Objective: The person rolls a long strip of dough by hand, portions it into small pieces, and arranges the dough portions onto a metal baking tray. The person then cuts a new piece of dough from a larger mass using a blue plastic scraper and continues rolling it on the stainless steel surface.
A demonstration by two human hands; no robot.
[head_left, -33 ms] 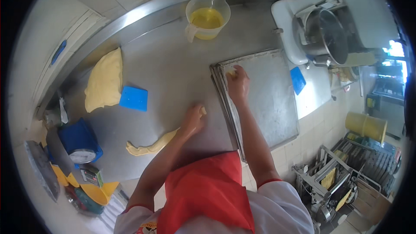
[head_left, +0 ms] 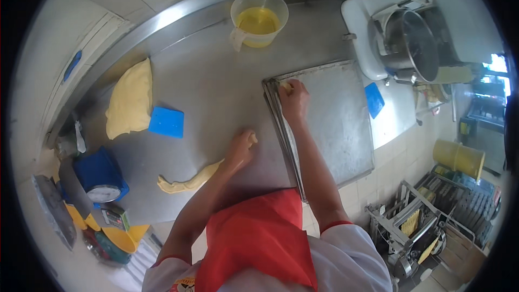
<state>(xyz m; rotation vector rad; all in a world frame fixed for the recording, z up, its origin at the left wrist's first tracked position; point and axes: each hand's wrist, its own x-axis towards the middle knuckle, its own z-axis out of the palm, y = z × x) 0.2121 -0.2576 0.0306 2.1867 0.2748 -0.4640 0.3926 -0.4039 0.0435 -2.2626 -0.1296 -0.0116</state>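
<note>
My left hand (head_left: 240, 150) is closed around one end of a rope of dough (head_left: 190, 183), and a bit of dough pokes out beyond the fingers. The rest of the rope trails left over the steel table under my forearm. At the far left corner of a stack of metal baking trays (head_left: 332, 124), my right hand (head_left: 294, 103) pinches a small piece of dough (head_left: 285, 86), mostly hidden by the fingers. A larger slab of dough (head_left: 130, 100) lies at the left, beside a blue plastic dough scraper (head_left: 166, 122).
A plastic jug of yellow liquid (head_left: 259, 21) stands at the back. Right of the trays lies another blue scraper (head_left: 374, 100), near a white mixer with a metal bowl (head_left: 413, 46). A blue scale (head_left: 100, 176) sits at the left edge of the steel table (head_left: 216, 86).
My right hand has shifted slightly toward the tray's left corner, with its fingers lower over the dough piece. My left hand looks the same.
</note>
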